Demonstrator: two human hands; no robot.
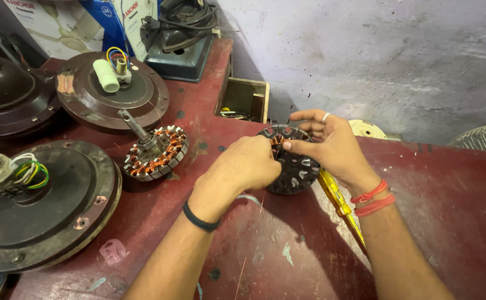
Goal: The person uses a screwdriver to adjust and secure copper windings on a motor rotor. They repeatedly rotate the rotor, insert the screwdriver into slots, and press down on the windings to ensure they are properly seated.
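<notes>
my left hand [247, 165] is curled into a loose fist, knuckles up, its fingertips pinched at the near-left rim of the bare stator core [293, 161]; what they pinch is too small to name, though a fine copper wire [262, 201] trails down from that hand toward me. the wrist carries a dark band and the forearm runs in from the lower left. my right hand [331, 145] lies over the right side of the same core, thumb and forefinger closed on its upper rim, the other fingers spread and lifted, a ring on one. red threads circle that wrist. the core stands tilted on edge on the red workbench [448, 211], gripped between both hands. just right of the core, under my right wrist, lies a yellow screwdriver [340, 205]. left of the core sits a wound stator [157, 153] with copper coils and a shaft. beyond it, farther left, rest brown fan motor housings [112, 91].
</notes>
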